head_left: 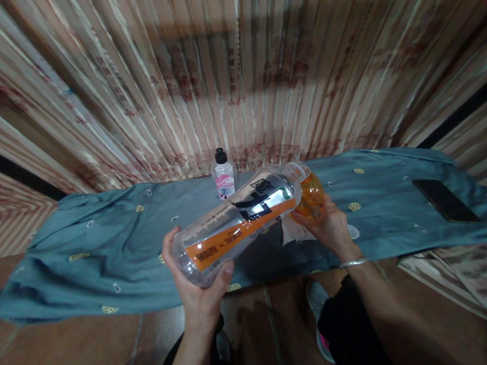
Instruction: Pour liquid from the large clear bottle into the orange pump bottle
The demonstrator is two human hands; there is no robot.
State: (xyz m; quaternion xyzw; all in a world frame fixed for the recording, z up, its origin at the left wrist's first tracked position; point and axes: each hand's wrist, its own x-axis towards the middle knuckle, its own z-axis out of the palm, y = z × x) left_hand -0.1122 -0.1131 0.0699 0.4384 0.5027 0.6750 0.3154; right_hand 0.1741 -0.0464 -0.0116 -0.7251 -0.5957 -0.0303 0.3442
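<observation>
My left hand point(198, 296) is wrapped round the base of a large clear plastic bottle point(239, 221) with an orange and silver label. The bottle lies tilted in the air, its neck pointing right and slightly up. At that end, my right hand point(331, 228) grips a small see-through container point(310, 195) with an orange tint, held against the bottle's neck. Whether the orange is liquid or the container's own colour I cannot tell. Below my right hand, a white tissue or cloth point(295, 232) lies on the covered surface, and a small whitish disc point(353, 232) sits beside my wrist.
A small clear bottle with a black cap and pink label point(224, 181) stands at the back. A dark phone point(445, 200) lies at the right. Everything rests on a teal patterned cloth point(114, 250); a pleated curtain point(233, 90) hangs close behind it.
</observation>
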